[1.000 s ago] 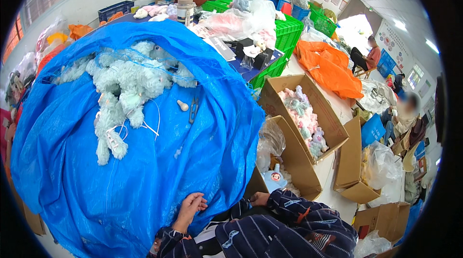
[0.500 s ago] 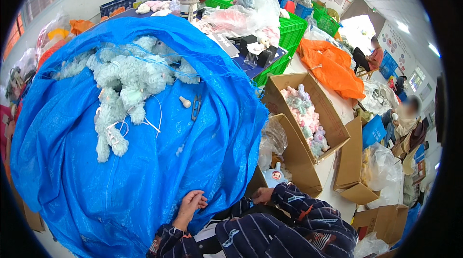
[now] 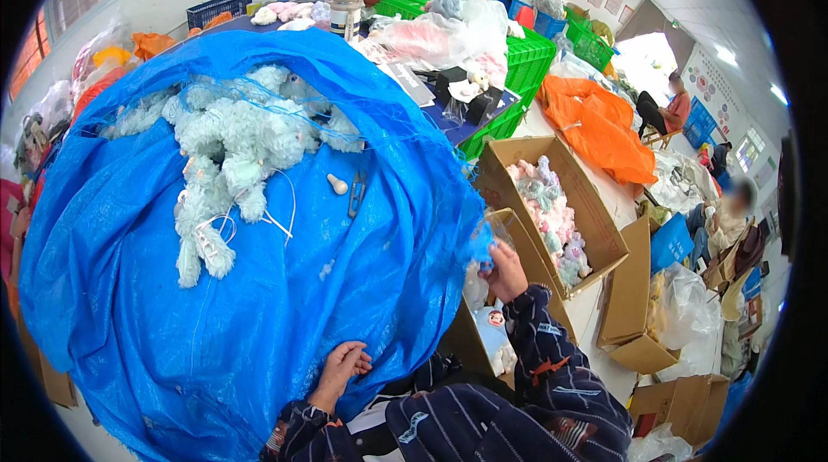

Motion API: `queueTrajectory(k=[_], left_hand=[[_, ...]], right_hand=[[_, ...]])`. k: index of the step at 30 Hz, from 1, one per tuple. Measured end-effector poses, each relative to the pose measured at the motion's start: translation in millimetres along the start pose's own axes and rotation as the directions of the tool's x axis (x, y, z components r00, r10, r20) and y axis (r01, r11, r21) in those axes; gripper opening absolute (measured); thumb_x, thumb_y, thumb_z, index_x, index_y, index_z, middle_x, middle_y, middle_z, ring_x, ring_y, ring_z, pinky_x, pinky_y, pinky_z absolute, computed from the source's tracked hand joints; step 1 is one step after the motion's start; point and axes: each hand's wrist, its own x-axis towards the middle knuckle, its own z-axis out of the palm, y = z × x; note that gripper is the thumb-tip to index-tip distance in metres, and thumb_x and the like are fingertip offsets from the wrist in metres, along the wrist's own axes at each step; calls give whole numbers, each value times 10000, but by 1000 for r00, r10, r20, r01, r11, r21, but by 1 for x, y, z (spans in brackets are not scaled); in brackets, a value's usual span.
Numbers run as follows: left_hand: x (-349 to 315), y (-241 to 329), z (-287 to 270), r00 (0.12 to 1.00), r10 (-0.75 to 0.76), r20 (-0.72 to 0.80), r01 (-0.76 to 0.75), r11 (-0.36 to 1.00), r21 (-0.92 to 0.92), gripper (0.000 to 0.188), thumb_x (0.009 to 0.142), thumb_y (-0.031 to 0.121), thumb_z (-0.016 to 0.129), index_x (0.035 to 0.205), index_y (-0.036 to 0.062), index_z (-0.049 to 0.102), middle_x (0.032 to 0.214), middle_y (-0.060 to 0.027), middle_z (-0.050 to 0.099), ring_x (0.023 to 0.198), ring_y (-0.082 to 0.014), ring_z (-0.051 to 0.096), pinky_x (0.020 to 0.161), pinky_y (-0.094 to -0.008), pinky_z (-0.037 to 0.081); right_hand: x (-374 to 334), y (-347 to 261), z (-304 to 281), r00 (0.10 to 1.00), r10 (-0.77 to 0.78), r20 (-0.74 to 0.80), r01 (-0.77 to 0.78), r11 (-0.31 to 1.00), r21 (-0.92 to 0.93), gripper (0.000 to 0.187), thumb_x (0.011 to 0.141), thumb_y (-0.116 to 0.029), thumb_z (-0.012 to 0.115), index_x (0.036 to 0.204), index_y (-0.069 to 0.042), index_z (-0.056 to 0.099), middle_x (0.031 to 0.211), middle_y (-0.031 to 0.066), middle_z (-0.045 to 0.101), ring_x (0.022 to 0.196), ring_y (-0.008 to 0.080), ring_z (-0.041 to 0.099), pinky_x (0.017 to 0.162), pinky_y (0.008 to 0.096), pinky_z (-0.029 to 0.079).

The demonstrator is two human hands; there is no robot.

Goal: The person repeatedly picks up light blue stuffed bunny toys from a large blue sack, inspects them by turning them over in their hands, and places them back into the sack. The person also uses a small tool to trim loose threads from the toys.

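- Two hands hold the big blue plastic tarp [image 3: 259,324]: left hand [image 3: 343,367] lies with fingers together at lower centre, right hand [image 3: 506,268] pinches its right edge.
- Tarp seems light, slippery, floppy; its edges probably give the best hold.

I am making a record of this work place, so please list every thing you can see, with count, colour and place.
tarp: one, blue, draped over the table, centre
plush toys: a heap, pale blue, on the tarp
small scissors: one, dark, on the tarp beside the heap
cardboard box: one, brown, right of table, holding pastel toys
crates: several, green, behind the table
orange bag: one, orange, right rear
jar: one, clear, far table edge
seated people: two, at right
left hand: resting on the tarp, near edge
right hand: gripping the tarp's right edge
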Motion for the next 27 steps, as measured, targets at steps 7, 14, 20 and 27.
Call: queueTrajectory(k=[7,14,20,27], left_hand=[[1,-2,-2,1000,-21,-23,21,1000,1,210,894,177,449,1022,27,521,823,-88,580,673,-144,577,585,-236,465],[0,1,0,999,-32,-34,32,999,-2,197,893,169,449,1014,35,528,810,-90,582,666,-148,582,577,-237,467],[3,-1,-2,998,-53,-33,51,998,-45,207,887,157,455,1024,9,502,795,-109,573,649,-168,577,564,-253,471],[1,1,-1,998,-60,-32,59,998,-30,204,892,167,453,1021,24,520,812,-102,577,665,-155,579,586,-240,473]], right_hand=[[27,-16,28,984,-141,107,115,968,221,252,869,-87,423,1118,-103,459,749,-14,507,588,78,462,550,228,403],[25,-12,34,989,-94,110,67,972,224,339,830,-22,403,1156,-104,446,785,-17,522,595,95,485,545,246,424],[24,-17,37,994,-91,53,80,981,178,439,792,19,382,1207,-119,422,803,-2,510,576,105,467,523,233,410],[25,-13,35,990,-83,113,65,986,156,420,815,-41,418,1233,-75,381,839,15,529,613,117,511,541,239,445]])
